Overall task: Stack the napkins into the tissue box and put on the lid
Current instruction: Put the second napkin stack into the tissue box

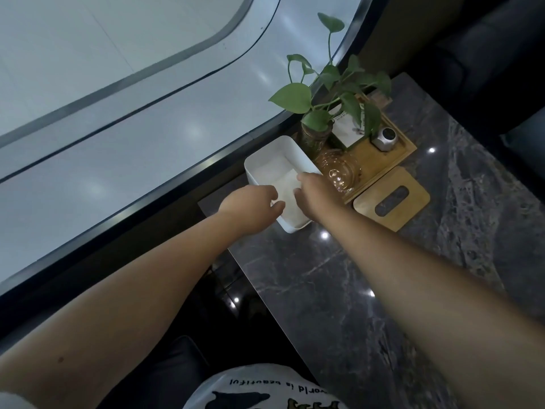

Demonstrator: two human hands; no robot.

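A white open tissue box [267,156] stands at the far left corner of the dark marble table. Inside it lies a stack of white napkins [285,184]. My left hand [250,202] reaches over the box's near left rim, its fingers curled down onto the napkins. My right hand [314,191] comes in over the right rim, fingers bent down on the napkins as well. How firmly either hand holds the napkins is hidden. The wooden lid [413,208], with a dark oval slot, lies flat on the table to the right of the box.
A wooden tray [395,156] behind the lid carries a glass jar [339,172], a potted green plant [330,93], a small card and a grey cube-shaped object [385,138]. A curved glass railing runs along the table's left. A dark sofa stands at the far right.
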